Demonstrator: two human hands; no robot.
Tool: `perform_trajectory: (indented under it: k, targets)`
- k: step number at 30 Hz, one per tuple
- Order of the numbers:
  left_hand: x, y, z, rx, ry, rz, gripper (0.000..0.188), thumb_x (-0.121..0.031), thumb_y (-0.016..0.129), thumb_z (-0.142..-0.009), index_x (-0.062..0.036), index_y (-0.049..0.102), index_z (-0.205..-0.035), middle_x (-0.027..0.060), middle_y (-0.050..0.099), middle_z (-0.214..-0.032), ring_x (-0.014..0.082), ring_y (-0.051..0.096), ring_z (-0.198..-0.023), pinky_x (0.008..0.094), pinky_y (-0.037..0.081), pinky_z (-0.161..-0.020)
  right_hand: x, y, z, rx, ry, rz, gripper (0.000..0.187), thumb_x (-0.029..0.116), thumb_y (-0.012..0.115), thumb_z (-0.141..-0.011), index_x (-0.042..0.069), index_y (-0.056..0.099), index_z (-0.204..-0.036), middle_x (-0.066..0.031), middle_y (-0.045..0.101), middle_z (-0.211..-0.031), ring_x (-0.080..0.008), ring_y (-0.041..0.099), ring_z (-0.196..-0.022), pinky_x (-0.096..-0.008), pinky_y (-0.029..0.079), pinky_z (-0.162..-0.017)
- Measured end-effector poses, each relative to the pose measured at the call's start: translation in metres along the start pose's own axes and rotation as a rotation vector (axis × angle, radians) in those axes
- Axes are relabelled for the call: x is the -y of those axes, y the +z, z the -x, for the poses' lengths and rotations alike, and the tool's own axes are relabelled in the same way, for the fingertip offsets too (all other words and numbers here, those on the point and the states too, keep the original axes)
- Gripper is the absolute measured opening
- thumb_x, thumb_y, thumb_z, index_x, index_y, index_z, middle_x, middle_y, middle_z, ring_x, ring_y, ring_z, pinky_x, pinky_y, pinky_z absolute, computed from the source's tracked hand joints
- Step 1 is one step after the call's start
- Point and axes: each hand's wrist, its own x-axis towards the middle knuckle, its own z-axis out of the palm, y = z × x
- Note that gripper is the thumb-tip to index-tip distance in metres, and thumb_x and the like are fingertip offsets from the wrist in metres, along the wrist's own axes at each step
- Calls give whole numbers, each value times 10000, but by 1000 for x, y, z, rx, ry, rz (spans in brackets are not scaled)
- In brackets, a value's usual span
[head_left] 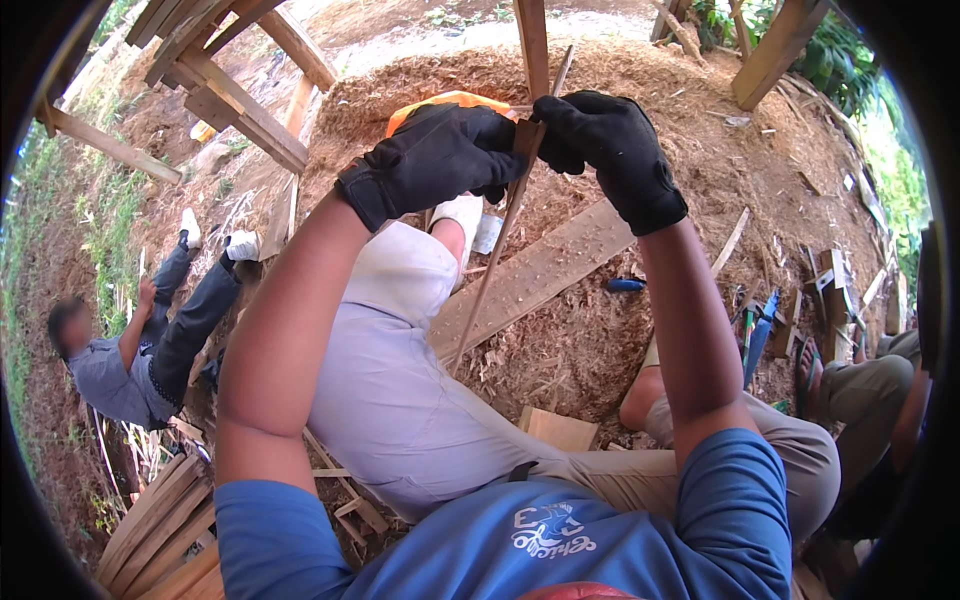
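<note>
A long thin wooden strip (487,265) slants in front of me, its upper end beyond my hands and its lower end over my lap. My right hand (612,150), in a black glove, is closed on the strip near its upper end. Beside it, my black-gloved left hand (440,155) pinches a small flat brown piece (526,143) against the strip; whether this is wood or something else I cannot make out. Some fingertips are hidden behind the pieces. Both forearms are raised over my bent legs.
A wide plank (560,270) lies on ground strewn with shavings. A blue-handled tool (626,285) rests right of it, with a blue saw-like tool (762,330) farther right. An orange thing (450,103) is behind my left hand. One person (140,350) sits left, another (865,385) right.
</note>
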Motion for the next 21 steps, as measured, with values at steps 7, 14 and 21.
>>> perform_trajectory:
  k: [7,14,21]
  targets:
    - [7,2,-1,-10,17,11,293,-264,718,-1011,-14,789,-1145,98,802,-897,177,763,-794,337,600,-772,-1,0,1,-9,-2,-2,397,381,709,-1043,21,801,-904,-31,720,-715,-76,643,-628,-258,499,-581]
    - [6,2,-2,-4,27,0,302,-274,713,-1015,-13,787,-1148,98,800,-893,175,755,-783,334,598,-772,-6,0,0,-5,-28,-5,400,382,705,-1047,20,800,-904,-26,712,-709,-76,636,-626,-264,497,-582]
    - [1,0,-1,3,9,-26,295,-261,718,-1014,-1,781,-1137,100,797,-891,173,758,-788,332,599,-761,-3,0,0,-14,-9,39,402,372,671,-1067,21,793,-915,-24,713,-723,-75,632,-631,-262,500,-596]
